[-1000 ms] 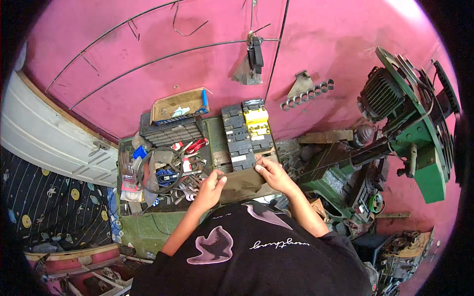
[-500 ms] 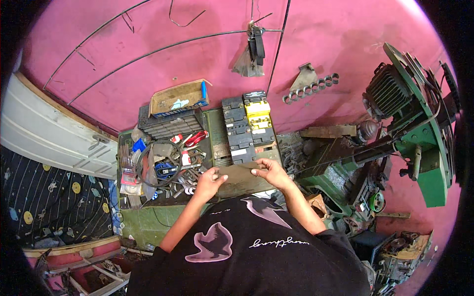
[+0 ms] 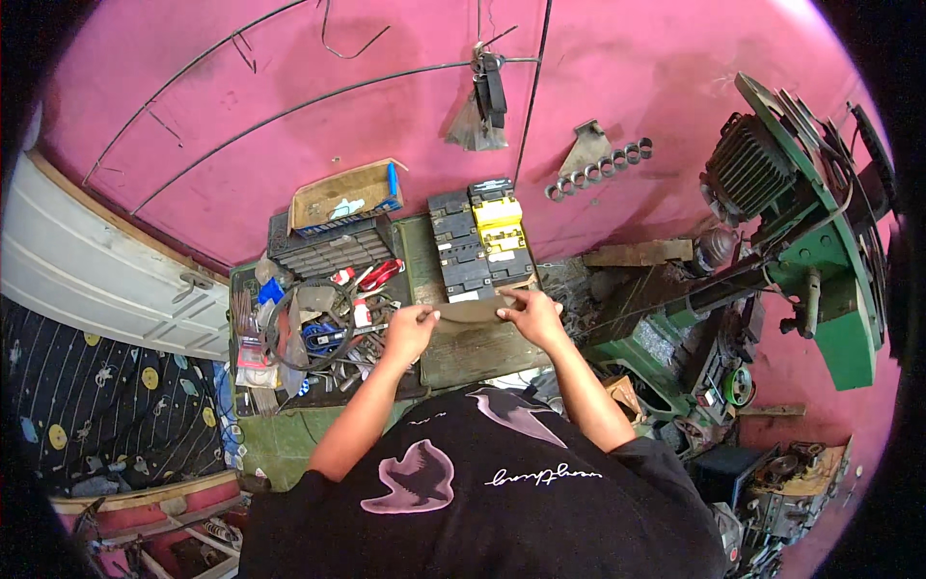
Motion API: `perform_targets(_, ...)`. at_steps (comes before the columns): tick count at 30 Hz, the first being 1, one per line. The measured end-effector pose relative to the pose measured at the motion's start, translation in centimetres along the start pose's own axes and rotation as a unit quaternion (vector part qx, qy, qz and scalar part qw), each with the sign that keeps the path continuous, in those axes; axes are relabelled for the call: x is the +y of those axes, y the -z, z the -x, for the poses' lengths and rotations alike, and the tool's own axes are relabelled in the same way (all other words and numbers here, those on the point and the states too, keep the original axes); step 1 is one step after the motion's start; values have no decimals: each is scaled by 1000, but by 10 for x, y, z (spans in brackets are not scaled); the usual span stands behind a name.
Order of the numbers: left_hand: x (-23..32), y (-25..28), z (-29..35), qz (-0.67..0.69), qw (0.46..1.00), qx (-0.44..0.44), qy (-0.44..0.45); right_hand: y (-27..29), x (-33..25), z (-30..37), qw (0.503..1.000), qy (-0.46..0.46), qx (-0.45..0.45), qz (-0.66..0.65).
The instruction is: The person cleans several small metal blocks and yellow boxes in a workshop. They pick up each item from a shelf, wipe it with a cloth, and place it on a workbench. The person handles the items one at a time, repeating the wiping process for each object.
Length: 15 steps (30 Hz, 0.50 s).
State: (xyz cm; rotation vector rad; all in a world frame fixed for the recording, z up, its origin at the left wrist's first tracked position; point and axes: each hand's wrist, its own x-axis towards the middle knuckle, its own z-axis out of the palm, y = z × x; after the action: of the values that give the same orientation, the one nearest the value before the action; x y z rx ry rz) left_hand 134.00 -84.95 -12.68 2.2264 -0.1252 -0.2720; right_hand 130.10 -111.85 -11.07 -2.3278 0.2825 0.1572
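Observation:
A thin brown-grey sheet (image 3: 470, 311), which looks like sandpaper, is stretched between my two hands above the workbench. My left hand (image 3: 412, 331) pinches its left end, thumb on top. At the opposite end my right hand (image 3: 531, 317) grips the sheet between thumb and fingers. The sheet bows along its length, its near edge curving. Just beyond it stand black and yellow batteries (image 3: 479, 241) in two rows. The bare wooden part of the bench top (image 3: 473, 359) shows under the sheet.
Tools and a black looped cable (image 3: 289, 333) crowd the bench's left side. Behind them, an open box (image 3: 347, 196) sits on a grey drawer unit (image 3: 333, 249). A green machine with a motor (image 3: 752, 164) rises at the right. A white door (image 3: 106, 261) is at left.
Both hands have moved slightly up and away with the sheet. It looked flatter and broader before; now it appears narrower and bent. The whole view has shifted a little.

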Motion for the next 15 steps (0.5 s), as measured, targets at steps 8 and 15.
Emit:
perform_targets(8, -32, -67, -87, -29, 994, 53, 91, -81, 80, -116, 954, -120, -5, -276)
perform_targets(15, -14, -84, -44, -214, 977, -7, 16, -96, 74, -93, 961, -139, -2, -241)
